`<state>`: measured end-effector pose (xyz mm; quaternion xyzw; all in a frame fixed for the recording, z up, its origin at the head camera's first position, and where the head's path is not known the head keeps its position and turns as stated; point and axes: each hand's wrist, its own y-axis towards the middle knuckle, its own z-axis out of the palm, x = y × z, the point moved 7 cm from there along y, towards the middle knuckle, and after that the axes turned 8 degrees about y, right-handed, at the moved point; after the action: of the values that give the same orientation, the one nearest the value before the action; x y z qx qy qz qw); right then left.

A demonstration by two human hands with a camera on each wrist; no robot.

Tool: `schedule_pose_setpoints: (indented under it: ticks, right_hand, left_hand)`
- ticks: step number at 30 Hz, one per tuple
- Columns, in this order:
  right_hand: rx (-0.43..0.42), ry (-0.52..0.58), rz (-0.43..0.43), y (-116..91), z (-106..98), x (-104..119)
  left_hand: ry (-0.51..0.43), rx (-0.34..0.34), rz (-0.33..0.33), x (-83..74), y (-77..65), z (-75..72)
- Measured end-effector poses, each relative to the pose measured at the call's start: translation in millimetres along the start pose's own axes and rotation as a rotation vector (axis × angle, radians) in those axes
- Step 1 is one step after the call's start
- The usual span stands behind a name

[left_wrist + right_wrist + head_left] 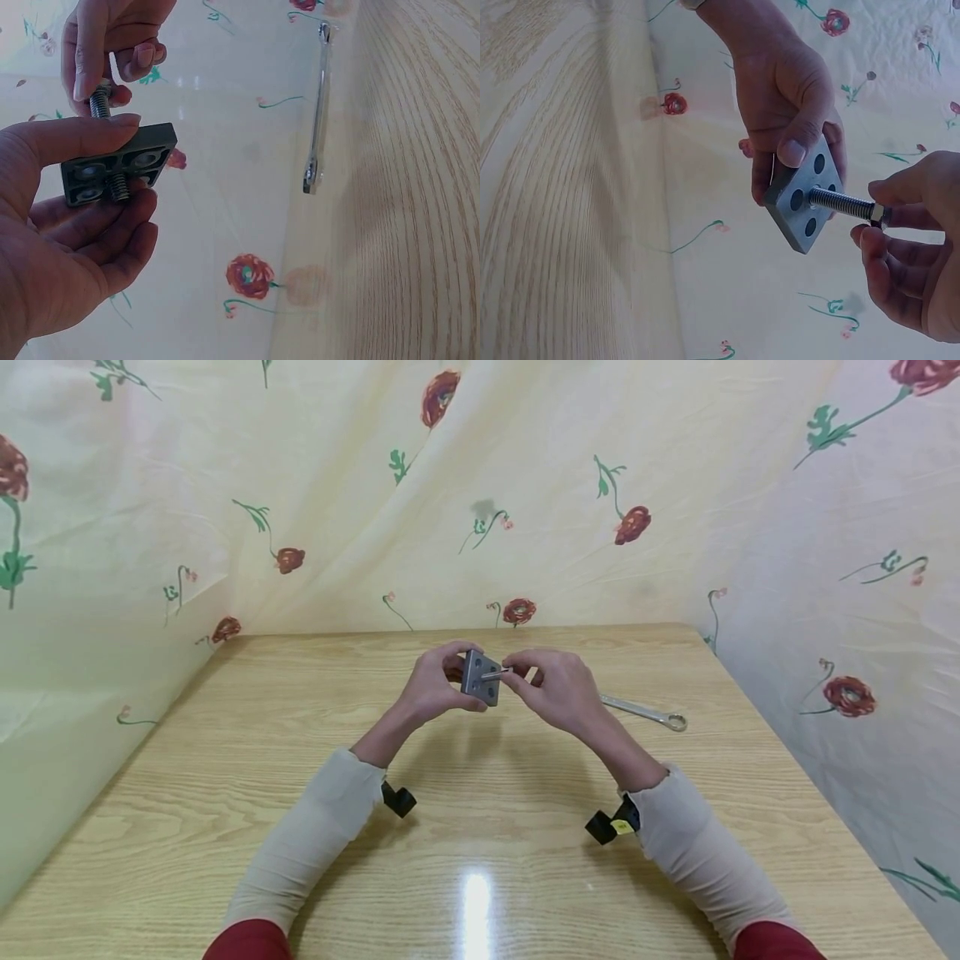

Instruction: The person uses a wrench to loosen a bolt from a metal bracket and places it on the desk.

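My left hand [435,683] grips a grey square metal plate [482,685] by its edges, above the table. In the right wrist view the plate [799,217] shows several round holes around a central one. A threaded bolt [844,202] runs through that centre hole. Its tip [118,187] sticks out on the far face in the left wrist view, while a long stretch of thread stands out on the head side. My right hand [551,685] pinches the hex head [880,214] of the bolt between thumb and fingers.
A combination wrench [645,713] lies on the wooden table [487,802] to the right, partly hidden behind my right hand. Floral cloth [337,485] hangs behind and along both sides of the table. Black wrist cameras [399,800] sit under the sleeves.
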<state>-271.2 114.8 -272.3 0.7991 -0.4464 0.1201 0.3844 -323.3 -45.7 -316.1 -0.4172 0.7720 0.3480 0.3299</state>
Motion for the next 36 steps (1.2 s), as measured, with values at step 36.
schedule_pose_setpoints:
  ticks: [36]
  right_hand:
    - [0.017,0.021,-0.012,-0.2,-0.9,1.6]
  left_hand:
    - [0.001,-0.009,0.004,-1.5,-0.5,-0.7]
